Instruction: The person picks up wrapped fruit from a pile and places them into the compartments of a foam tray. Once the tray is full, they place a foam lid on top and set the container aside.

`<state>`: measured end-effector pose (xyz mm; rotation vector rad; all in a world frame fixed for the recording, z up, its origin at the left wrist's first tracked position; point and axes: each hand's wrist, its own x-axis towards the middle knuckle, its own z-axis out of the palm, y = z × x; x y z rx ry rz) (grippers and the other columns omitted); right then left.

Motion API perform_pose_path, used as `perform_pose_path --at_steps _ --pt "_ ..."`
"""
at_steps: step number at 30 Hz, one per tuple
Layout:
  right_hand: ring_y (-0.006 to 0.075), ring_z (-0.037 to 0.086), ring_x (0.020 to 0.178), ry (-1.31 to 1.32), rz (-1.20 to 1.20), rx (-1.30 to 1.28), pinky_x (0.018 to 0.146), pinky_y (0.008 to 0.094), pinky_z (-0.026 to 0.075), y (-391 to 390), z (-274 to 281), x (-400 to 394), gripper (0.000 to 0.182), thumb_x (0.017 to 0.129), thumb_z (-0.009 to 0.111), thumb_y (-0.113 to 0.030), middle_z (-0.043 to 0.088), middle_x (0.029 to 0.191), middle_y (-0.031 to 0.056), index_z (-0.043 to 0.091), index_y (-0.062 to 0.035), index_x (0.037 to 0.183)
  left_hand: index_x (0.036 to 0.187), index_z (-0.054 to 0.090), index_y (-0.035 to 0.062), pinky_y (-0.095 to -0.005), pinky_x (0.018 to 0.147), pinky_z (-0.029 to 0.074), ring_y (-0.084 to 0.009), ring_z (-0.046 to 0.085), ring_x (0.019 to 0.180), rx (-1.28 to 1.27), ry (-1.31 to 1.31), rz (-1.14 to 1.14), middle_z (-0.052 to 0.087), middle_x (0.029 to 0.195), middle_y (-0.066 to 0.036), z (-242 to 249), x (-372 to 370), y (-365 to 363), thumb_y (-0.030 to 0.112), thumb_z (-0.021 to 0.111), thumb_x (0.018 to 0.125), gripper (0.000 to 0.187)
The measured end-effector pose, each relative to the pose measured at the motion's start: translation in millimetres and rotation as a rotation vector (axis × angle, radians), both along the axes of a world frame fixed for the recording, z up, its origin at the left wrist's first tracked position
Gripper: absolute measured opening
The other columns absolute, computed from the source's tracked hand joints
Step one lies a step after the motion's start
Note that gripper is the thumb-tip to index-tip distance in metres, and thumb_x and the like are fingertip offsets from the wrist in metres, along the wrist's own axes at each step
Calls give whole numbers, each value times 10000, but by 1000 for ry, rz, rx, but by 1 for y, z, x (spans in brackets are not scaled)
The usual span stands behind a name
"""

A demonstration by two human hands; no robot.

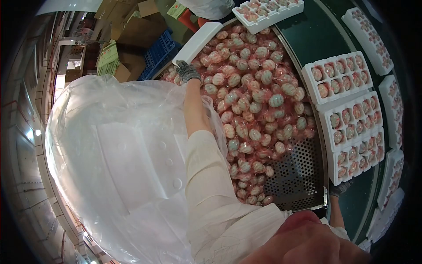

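Observation:
My left hand [188, 71], in a grey glove, is closed on the near end of a white foam tray [198, 42] at the bin's upper left edge. Below that tray lies a heap of eggs [246, 92] wrapped in clear, red-printed plastic. My right hand [340, 189], also gloved, is at the lower edge of a foam tray [358, 156] with wrapped eggs in its cups; its fingers are partly hidden. Two more filled trays adjoin it: a middle tray [354, 118] and an upper tray [337, 75].
A perforated metal bin floor [294, 176] shows beside the heap. More filled trays [368, 40] line the green conveyor [314, 31]'s far side. Clear plastic bagging [118, 154] bulges at left. Behind are a blue crate [160, 53], cardboard boxes [134, 33] and another person [209, 8].

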<state>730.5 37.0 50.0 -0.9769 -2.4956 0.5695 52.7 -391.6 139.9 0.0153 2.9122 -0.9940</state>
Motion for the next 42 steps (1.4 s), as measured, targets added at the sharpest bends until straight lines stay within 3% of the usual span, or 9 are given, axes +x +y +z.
perform_pose_path --at_steps 4,6,14,15,17,19,22,37,42 --pt "212 434 989 -35 -50 15 871 325 333 -13 33 -23 561 706 623 -172 432 1096 135 317 27 1132 1185 409 89 -473 968 163 -354 198 1202 4 110 -132 261 1280 -188 11 15 3 240 394 807 407" --pt "224 430 998 -155 -8 177 875 326 325 -14 37 -26 577 692 634 -187 428 1100 143 325 31 1129 1115 458 45 -406 928 265 -350 323 1115 1038 565 -17 336 1198 -222 12 22 12 225 464 780 380" --pt "258 454 962 -60 2 316 827 322 356 2 -3 -10 536 684 618 -236 485 1032 140 391 14 1101 1061 444 -34 -312 769 413 -251 472 899 1767 934 -256 478 990 -173 109 119 72 65 478 740 338" --pt "258 454 962 -64 -6 319 827 322 356 1 -8 -8 536 684 618 -236 485 1032 140 391 14 1101 1061 444 -34 -312 769 413 -251 472 899 1774 926 -258 478 990 -173 123 143 87 65 478 740 338" --pt "272 477 920 470 -507 -539 786 338 381 4 -8 -19 445 706 578 -224 510 1001 141 435 -1 1063 1064 413 -55 -309 688 469 -245 496 853 2921 392 387 482 988 -171 137 185 113 26 464 712 365" --pt "295 492 851 9 -30 181 743 356 395 -12 47 -40 323 768 498 -209 523 956 147 468 3 1010 1049 397 -75 -301 628 496 -254 509 812 3307 -83 612 477 986 -191 114 221 125 12 458 688 376" --pt "332 488 800 15 -332 -61 697 391 385 -19 64 -52 227 792 420 -142 526 895 173 488 10 945 977 379 -126 -274 595 494 -236 500 695 3473 -764 1125 462 850 -200 111 273 154 38 414 734 296" --pt "293 494 877 312 -373 35 785 377 382 11 43 -18 215 758 490 -115 525 943 132 520 -37 956 933 423 -160 -263 543 526 -272 531 664 3289 -906 1274 474 878 -237 225 480 201 46 440 769 264" --pt "266 481 918 619 -162 -66 810 347 381 -4 153 -12 219 807 465 -99 523 945 128 508 -30 1010 926 405 -168 -239 511 522 -239 532 654 3188 -998 1202 468 829 -240 207 527 199 40 439 749 275"
